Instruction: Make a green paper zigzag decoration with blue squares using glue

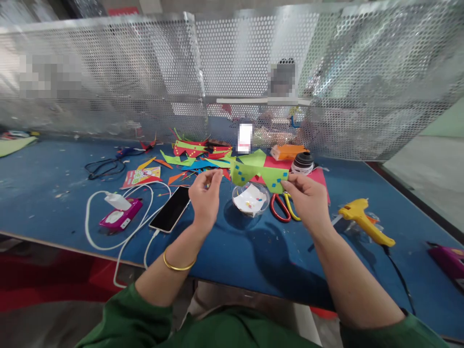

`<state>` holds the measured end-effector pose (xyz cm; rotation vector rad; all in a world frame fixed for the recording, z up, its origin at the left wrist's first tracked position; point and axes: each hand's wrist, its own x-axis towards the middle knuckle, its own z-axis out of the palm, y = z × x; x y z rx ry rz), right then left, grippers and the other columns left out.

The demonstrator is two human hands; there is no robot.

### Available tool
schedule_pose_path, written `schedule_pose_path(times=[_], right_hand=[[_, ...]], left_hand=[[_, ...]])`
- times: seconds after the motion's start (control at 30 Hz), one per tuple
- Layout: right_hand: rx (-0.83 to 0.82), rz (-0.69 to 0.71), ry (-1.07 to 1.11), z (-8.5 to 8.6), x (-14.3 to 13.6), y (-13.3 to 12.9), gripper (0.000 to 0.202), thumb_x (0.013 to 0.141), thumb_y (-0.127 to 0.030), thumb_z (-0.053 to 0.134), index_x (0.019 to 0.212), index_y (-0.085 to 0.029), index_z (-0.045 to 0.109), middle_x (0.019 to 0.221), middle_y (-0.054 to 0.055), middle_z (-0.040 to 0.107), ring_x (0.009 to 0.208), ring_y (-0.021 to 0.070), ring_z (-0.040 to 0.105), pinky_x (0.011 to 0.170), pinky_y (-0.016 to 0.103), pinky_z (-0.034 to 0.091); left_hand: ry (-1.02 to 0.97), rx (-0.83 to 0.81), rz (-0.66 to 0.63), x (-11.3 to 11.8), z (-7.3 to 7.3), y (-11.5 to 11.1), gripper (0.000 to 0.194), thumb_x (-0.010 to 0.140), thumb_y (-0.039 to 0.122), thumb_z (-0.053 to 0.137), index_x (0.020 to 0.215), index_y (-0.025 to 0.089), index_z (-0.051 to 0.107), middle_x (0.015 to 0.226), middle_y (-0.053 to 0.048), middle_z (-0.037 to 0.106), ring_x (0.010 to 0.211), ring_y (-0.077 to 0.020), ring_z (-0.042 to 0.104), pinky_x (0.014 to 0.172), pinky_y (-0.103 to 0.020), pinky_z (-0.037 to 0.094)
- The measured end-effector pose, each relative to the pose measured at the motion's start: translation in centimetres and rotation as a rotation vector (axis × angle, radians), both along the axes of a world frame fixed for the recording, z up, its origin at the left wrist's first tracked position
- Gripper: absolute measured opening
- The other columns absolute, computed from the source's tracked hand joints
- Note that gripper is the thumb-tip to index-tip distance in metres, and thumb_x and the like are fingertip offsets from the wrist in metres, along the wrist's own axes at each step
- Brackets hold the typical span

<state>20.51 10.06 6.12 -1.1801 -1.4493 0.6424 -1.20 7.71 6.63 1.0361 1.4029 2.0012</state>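
Note:
My right hand [308, 195] pinches the right end of a bright green paper eye mask [268, 173], held up above the table. Small blue squares dot both ends of the mask, and a notch is cut at its lower middle. Left of the mask, my left hand [205, 195] is raised with thumb and forefinger pressed together. Whatever lies between those fingertips is too small to make out. Below the mask stands a clear plastic bowl [267, 203] with white paper and tiny coloured bits in it. Scissors [281, 210] with red and yellow handles lie beside the bowl.
A yellow glue gun [357, 217] lies at right. At left are a phone [170, 210], white cables and a purple power strip [123, 216]. Paper scraps, decorated masks [190, 148], a dark bottle [303, 162] and an orange box [289, 152] lie before a perforated metal screen [235, 53]. Beyond it sits a person.

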Motion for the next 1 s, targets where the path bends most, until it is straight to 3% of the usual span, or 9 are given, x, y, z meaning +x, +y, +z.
schedule_pose_path(times=[0.1, 0.23, 0.53, 0.8, 1.0], right_hand=[[0.027, 0.02, -0.049, -0.2, 0.0, 0.0, 0.019, 0.084, -0.037, 0.065, 0.085, -0.019, 0.071, 0.072, 0.0, 0.066, 0.065, 0.0142, 0.055, 0.062, 0.029, 0.044], [0.046, 0.018, -0.111, -0.5, 0.0, 0.2, 0.018, 0.085, -0.035, 0.063, 0.084, -0.018, 0.071, 0.072, 0.0, 0.065, 0.067, 0.0138, 0.054, 0.067, 0.029, 0.043], [0.012, 0.052, -0.101, -0.4, 0.2, 0.4, 0.018, 0.083, -0.035, 0.063, 0.082, -0.019, 0.072, 0.071, 0.0, 0.066, 0.065, 0.0142, 0.054, 0.063, 0.028, 0.042], [-0.039, 0.023, -0.07, -0.5, 0.0, 0.5, 0.033, 0.083, -0.045, 0.066, 0.065, -0.02, 0.057, 0.057, -0.004, 0.042, 0.057, 0.0107, 0.035, 0.053, 0.027, 0.028], [-0.037, -0.017, -0.051, -0.6, -0.1, 0.6, 0.031, 0.083, -0.041, 0.064, 0.063, -0.02, 0.053, 0.055, -0.005, 0.038, 0.056, 0.0105, 0.032, 0.053, 0.027, 0.024]], left_hand=[[0.03, -0.08, -0.177, -0.8, 0.7, 1.3, 0.02, 0.077, 0.04, 0.081, 0.086, 0.022, 0.08, 0.092, -0.005, 0.076, 0.087, -0.0177, 0.067, 0.067, -0.023, 0.047], [0.018, -0.21, -0.348, -0.5, 0.5, 1.5, 0.027, 0.076, 0.046, 0.079, 0.082, 0.02, 0.08, 0.084, -0.007, 0.077, 0.084, -0.0196, 0.068, 0.066, -0.026, 0.047], [-0.191, -0.247, -0.348, -0.4, -0.7, 2.0, 0.028, 0.059, 0.036, 0.088, 0.076, 0.017, 0.075, 0.077, -0.001, 0.072, 0.068, -0.0124, 0.062, 0.062, -0.025, 0.046], [-0.186, -0.232, -0.317, 0.1, -1.1, 2.0, 0.026, 0.06, 0.033, 0.087, 0.076, 0.017, 0.075, 0.073, 0.0, 0.071, 0.063, -0.0098, 0.06, 0.06, -0.023, 0.044], [-0.198, -0.258, -0.372, 0.4, -1.0, 1.5, 0.034, 0.065, 0.049, 0.085, 0.072, 0.017, 0.073, 0.068, -0.002, 0.07, 0.063, -0.0115, 0.062, 0.058, -0.023, 0.043]])
